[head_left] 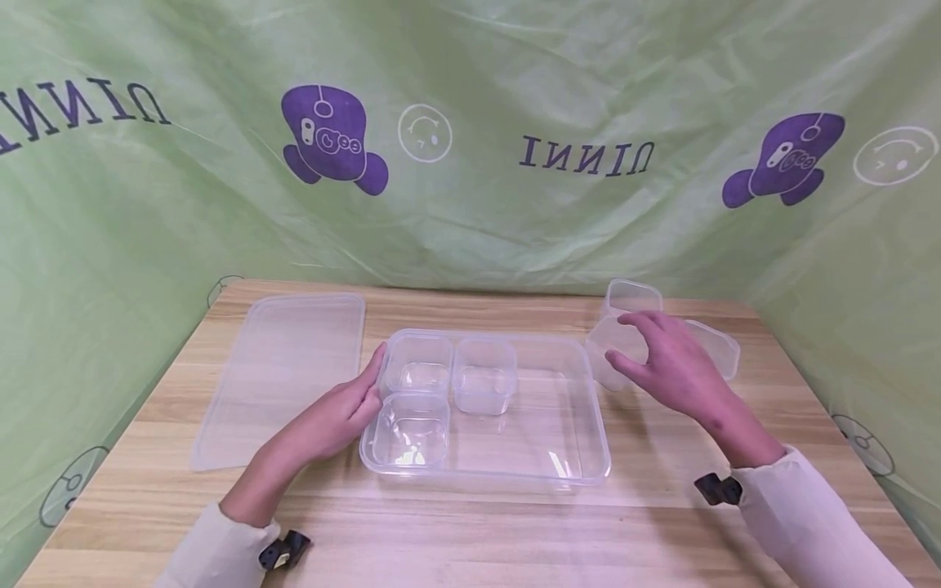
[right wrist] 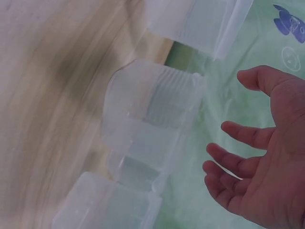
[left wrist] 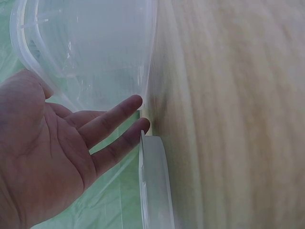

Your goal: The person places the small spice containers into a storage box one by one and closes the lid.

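A large clear plastic box [head_left: 544,425] stands mid-table, with three small clear cups in its left part: one at back left [head_left: 419,363], one beside it [head_left: 485,380], one at front left [head_left: 410,437]. My left hand [head_left: 351,412] rests against the box's left wall; in the left wrist view its fingers [left wrist: 114,117] are extended, two of them straight. My right hand [head_left: 672,363] hovers with spread, bent fingers by a small clear cup [head_left: 610,351] right of the box. The right wrist view shows a gap between that hand [right wrist: 271,162] and the cup [right wrist: 147,105].
A flat translucent lid [head_left: 287,376] lies left of the box. Two more small cups stand at the right, one at the back [head_left: 634,298] and one beyond my right hand [head_left: 719,347]. A green printed curtain [head_left: 470,220] surrounds the wooden table [head_left: 456,539].
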The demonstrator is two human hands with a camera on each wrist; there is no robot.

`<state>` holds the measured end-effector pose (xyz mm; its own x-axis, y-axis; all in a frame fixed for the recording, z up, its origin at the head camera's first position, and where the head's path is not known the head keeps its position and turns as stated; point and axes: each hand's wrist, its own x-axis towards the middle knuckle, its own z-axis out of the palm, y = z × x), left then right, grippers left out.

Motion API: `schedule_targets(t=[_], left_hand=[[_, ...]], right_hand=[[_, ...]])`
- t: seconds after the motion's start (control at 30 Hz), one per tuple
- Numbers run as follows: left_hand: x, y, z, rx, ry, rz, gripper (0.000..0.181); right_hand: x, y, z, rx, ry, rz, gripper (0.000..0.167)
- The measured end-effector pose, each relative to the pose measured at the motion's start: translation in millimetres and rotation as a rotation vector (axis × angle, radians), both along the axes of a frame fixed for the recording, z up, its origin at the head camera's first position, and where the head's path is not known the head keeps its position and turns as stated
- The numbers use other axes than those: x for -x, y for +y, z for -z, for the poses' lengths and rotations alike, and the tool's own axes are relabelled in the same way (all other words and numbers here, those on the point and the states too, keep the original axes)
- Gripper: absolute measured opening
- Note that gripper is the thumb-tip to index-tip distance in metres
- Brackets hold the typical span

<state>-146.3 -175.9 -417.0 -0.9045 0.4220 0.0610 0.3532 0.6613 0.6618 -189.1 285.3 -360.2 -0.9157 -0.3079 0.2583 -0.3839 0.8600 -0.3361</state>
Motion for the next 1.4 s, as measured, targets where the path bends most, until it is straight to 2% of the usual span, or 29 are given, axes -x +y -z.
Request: schedule_targets(t=[0.37,0.77,1.17,1.4], left_hand=[[-0.1,0.1,0.6,-0.002,-0.004,0.001,0.065],[-0.3,-0.6,0.7,0.004,-0.002,-0.003,0.065],[-0.6,-1.1,1.7,0.005,-0.002,-0.006,0.065],[-0.3,-0.4,1.9,-0.003,-0.006,-0.006,0.065]], right_hand=[[-1.3,15.0,8.8,-0.009,-0.061,0.064,0.064],[-1.0,22.3,15.0,-0.017,-0.118,0.064,0.069],[2.1,24.3,15.7,-0.029,-0.173,0.085,0.088],[4.4,25.9,16.3,-0.035,-0.205,0.093,0.093]])
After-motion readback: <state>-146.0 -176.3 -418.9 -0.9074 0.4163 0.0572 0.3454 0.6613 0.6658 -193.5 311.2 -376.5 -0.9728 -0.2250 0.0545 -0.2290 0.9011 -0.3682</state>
